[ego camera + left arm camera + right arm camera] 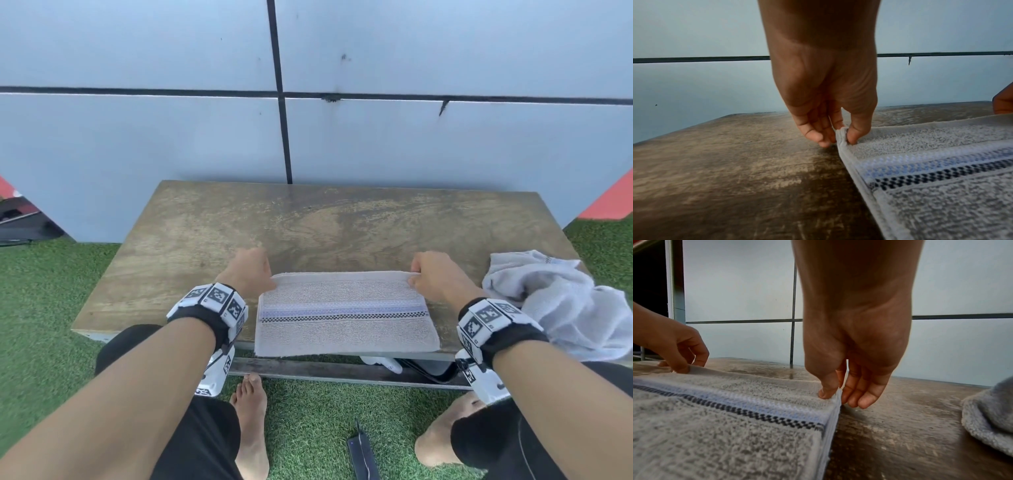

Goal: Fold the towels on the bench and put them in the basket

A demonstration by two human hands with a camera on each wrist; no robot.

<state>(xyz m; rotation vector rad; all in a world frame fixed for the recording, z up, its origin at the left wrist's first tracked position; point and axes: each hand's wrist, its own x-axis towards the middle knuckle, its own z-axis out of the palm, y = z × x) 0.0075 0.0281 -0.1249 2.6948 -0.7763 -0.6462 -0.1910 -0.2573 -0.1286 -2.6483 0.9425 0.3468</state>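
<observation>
Both hands, the left hand (251, 270) and right hand (432, 276), pinch the striped towel's (346, 313) far corners; it lies long-ways along the bench's (342, 219) near edge.

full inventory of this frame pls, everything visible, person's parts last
striped towel: 1, beige with a blue band and a black checked band, flat on the near middle of the bench, near edge hanging over the front
crumpled towel: 1, pale grey, heaped on the bench's right end
bench: 1, worn brown wood, against the wall
wall: pale blue panels with dark seams, behind the bench
turf: green, on the ground around the bench
dark strap: 1, black, on the turf between the feet
basket: none in view
left hand: grip pinching the striped towel's far left corner
right hand: grip pinching its far right corner
bare feet: 2, on the turf
</observation>
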